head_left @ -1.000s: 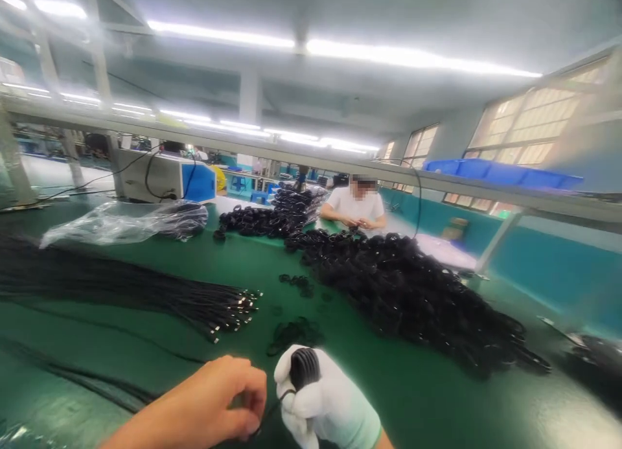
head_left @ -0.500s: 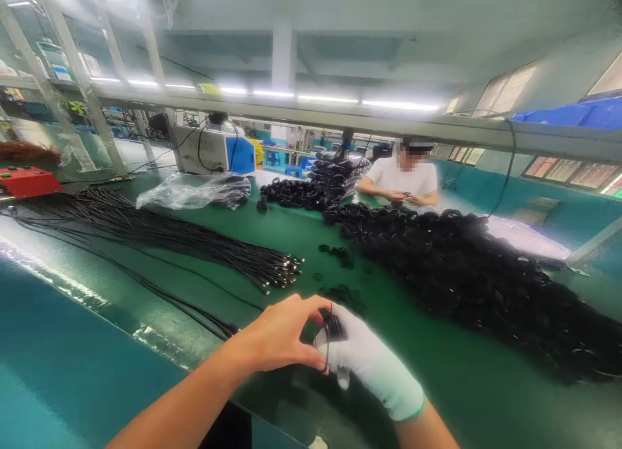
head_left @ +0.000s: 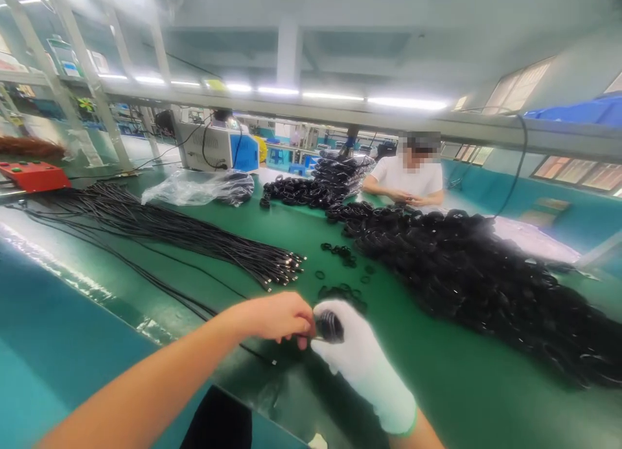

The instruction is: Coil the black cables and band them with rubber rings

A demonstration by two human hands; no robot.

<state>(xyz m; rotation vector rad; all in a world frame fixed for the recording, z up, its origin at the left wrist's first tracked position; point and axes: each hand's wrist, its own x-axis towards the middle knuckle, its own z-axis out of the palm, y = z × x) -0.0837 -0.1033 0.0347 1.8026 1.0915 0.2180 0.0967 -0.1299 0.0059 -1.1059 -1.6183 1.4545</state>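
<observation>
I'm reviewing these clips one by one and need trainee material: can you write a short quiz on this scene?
1. Multiple choice: What does the right hand, curled around a small black coil, wear?
A) Nothing
B) A blue glove
C) A white glove

2. True or false: The red box with buttons stands to the right of the large pile of black coils.

3. Fill in the blank: The bare left hand is above a tabletop coloured ____.

Key: 1. C; 2. False; 3. green

The gloved right hand [head_left: 352,342] holds a black coil [head_left: 332,326]. The bare left hand [head_left: 286,316] is just beside it.
</observation>
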